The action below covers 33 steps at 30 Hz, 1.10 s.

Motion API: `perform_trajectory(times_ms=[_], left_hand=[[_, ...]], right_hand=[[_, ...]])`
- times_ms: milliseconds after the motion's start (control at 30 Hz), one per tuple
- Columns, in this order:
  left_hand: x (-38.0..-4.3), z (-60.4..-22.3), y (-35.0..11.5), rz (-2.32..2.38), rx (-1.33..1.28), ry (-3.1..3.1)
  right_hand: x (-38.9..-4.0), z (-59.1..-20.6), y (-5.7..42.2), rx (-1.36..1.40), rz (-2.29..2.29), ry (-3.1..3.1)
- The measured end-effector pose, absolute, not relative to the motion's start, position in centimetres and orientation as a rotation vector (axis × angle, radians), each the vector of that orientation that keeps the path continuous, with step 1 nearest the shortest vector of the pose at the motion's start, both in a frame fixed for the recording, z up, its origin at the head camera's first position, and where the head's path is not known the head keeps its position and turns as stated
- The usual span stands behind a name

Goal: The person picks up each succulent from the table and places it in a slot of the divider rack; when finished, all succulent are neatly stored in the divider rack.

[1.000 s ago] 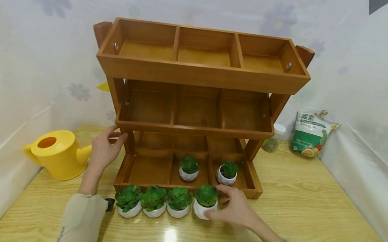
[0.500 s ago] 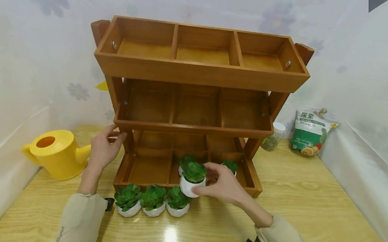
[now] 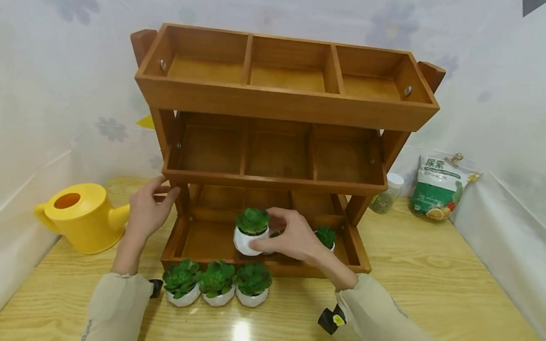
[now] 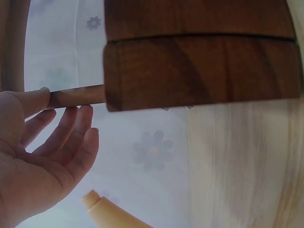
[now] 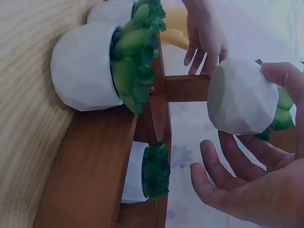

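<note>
My right hand [image 3: 294,238] grips a small potted succulent [image 3: 251,240] by its white faceted pot, thumb on one side and fingers on the other. In the head view it is over the lowest tier of the brown wooden plant shelf [image 3: 276,102], between the left and middle compartments. My left hand [image 3: 149,208] holds the shelf's left side post [image 4: 78,96], pinching it between thumb and fingers in the left wrist view. Three more potted succulents [image 3: 218,283] stand in a row before the shelf. Another potted succulent [image 3: 326,237] sits in the lowest right compartment; one [image 5: 137,175] is mostly hidden behind my right hand.
A yellow watering can [image 3: 82,217] stands left of the shelf, near my left forearm. To the right are a lidded clear jar [image 3: 386,197] and a green and white bag [image 3: 439,189] with a clip. White flowered sheeting surrounds the wooden table [image 3: 424,297].
My right hand has lifted the rightmost succulent from the front row and carried it up and left over the lowest tier. My left hand stays at the post.
</note>
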<state>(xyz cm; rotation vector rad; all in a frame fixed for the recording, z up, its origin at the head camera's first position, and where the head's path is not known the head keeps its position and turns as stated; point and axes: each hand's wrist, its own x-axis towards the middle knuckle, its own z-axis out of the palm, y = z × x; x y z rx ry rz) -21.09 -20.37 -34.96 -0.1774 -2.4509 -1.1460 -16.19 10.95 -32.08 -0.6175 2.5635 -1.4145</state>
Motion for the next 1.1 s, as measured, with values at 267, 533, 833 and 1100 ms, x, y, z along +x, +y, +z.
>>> perform_trajectory(times_ms=[267, 533, 833, 1100], left_hand=[[-21.1, -35.0, -20.3, -1.145, -0.183, -2.451], [-21.0, -35.1, -20.3, -1.133, -0.191, -2.435], [-20.9, -35.2, -20.4, -1.129, -0.181, -2.435], [-21.1, -35.2, -20.3, -1.137, -0.183, -2.436]], right_hand=[[-17.5, -32.2, 9.8, -0.555, -1.374, 2.549], [-18.7, -32.5, 8.0, -0.624, -1.265, 2.612], [-19.6, -33.3, 5.6, -0.657, -1.195, 2.628], [-20.4, -33.2, 4.0, -0.639, -1.016, 2.666]])
